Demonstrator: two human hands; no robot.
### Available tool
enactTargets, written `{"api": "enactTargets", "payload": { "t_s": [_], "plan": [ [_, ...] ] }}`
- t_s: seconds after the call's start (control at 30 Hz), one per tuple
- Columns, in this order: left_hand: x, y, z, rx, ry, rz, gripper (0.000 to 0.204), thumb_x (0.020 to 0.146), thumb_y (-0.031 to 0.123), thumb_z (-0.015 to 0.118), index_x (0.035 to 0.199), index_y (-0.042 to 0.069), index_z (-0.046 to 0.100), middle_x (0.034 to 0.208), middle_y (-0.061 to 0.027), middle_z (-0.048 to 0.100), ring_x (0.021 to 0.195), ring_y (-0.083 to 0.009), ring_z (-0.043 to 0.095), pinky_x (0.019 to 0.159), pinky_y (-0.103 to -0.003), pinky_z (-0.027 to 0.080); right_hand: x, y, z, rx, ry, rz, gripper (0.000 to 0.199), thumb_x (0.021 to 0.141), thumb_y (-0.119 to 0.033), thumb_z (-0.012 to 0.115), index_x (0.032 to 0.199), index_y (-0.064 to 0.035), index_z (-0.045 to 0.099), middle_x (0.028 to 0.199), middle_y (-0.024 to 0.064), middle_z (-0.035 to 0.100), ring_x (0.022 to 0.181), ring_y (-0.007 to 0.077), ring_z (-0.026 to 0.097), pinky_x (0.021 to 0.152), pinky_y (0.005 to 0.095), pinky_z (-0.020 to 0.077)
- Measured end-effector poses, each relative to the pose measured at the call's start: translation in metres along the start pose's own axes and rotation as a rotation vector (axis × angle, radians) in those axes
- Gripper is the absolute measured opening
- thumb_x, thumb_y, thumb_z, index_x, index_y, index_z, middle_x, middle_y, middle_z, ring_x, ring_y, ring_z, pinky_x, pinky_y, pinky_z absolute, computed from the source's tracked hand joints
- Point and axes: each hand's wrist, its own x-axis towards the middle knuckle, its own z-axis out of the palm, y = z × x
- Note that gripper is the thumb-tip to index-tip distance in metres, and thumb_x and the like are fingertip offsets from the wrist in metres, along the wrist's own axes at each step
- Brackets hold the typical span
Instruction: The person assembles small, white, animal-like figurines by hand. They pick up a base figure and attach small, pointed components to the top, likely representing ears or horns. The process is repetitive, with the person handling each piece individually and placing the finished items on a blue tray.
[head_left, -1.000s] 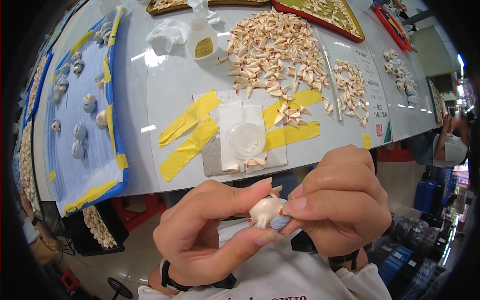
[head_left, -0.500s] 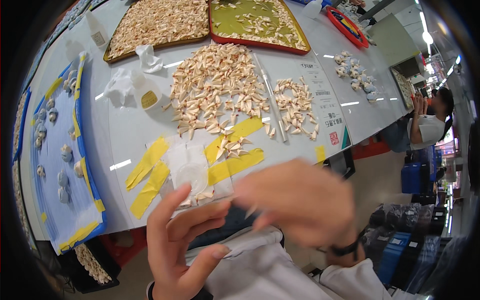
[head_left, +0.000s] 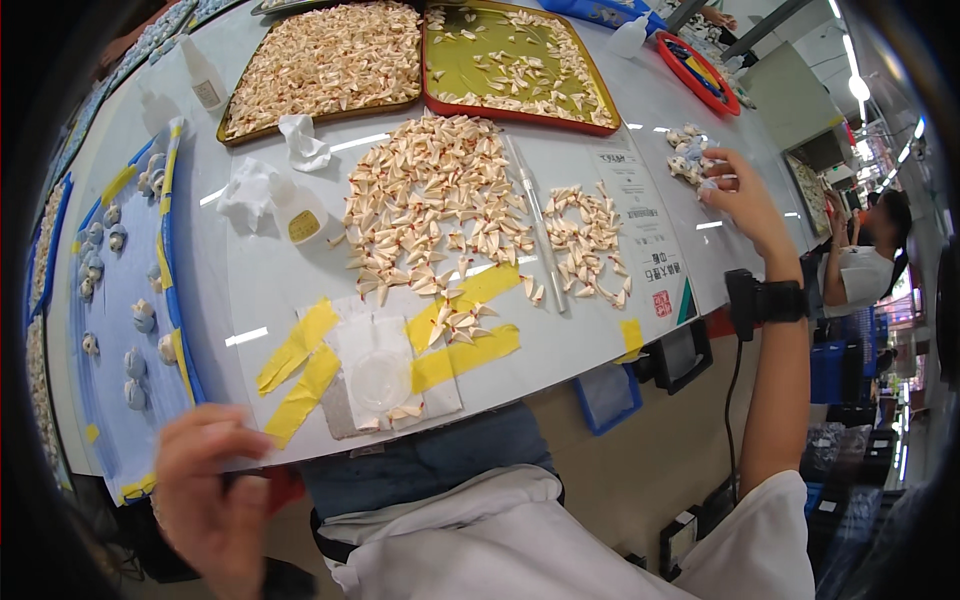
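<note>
My right hand (head_left: 740,195) reaches across to the far right of the table, its fingers apart at the near edge of a cluster of small blue-and-white figurines (head_left: 688,150). Whether a fingertip touches one is hard to see. At the lower left, my left hand (head_left: 215,465) is blurred, with thumb and half-bent fingers apart and nothing visible in them. It is by the near corner of a blue tray (head_left: 110,340) holding several similar figurines. Between the hands lie a clear round dish (head_left: 381,380) and a heap of cream pointed pieces with reddish tips (head_left: 430,190).
Yellow tape strips (head_left: 300,350) flank the dish. A slim white pen-like tool (head_left: 540,235) splits the heap from a smaller one. A small bottle (head_left: 300,218) stands beside crumpled tissue (head_left: 248,193). Two trays (head_left: 425,108) and a red basket (head_left: 728,103) are farther back. Another person sits at right.
My hands, close together near the table's front edge before, have separated. The right went far right to the figurines; the left moved left toward the blue tray.
</note>
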Motion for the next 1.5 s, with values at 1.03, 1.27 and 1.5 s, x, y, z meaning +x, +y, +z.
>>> {"api": "enactTargets", "payload": {
  "t_s": [1.03,1.27,1.5],
  "plan": [
    [0.014,-0.021,-0.074,0.64,0.05,0.046,0.025,0.062,-0.007,0.064,0.082,0.001,0.049,0.088,-0.011,0.052,0.083,-0.0235,0.054,0.073,-0.03,0.043,-0.057,-0.109,0.062,0.122,-0.101,-0.404,0.005,0.069,0.0,0.054,0.071,0.0009,0.05,0.069,0.0047,0.054,0.066,0.0109,0.051,0.063,0.0222,0.0404],
    [-0.01,-0.023,-0.063,0.052,0.247,0.02,0.023,0.073,-0.005,0.06,0.094,-0.002,0.051,0.1,-0.0134,0.049,0.087,-0.0178,0.052,0.073,-0.025,0.045,-0.055,-0.103,0.059,0.25,-0.124,-0.271,0.005,0.074,-0.002,0.054,0.076,0.0,0.05,0.079,0.003,0.055,0.073,0.0075,0.051,0.068,0.0211,0.0408],
    [-0.029,-0.008,-0.017,-0.453,0.181,-0.082,0.037,0.066,0.016,0.075,0.088,-0.001,0.051,0.094,-0.0167,0.049,0.07,-0.0205,0.057,0.059,-0.026,0.047,-0.081,-0.122,0.047,0.427,-0.039,-0.183,0.012,0.077,-0.005,0.057,0.088,0.0008,0.059,0.082,0.0021,0.056,0.074,0.0081,0.051,0.069,0.0203,0.04]
  ]
}}
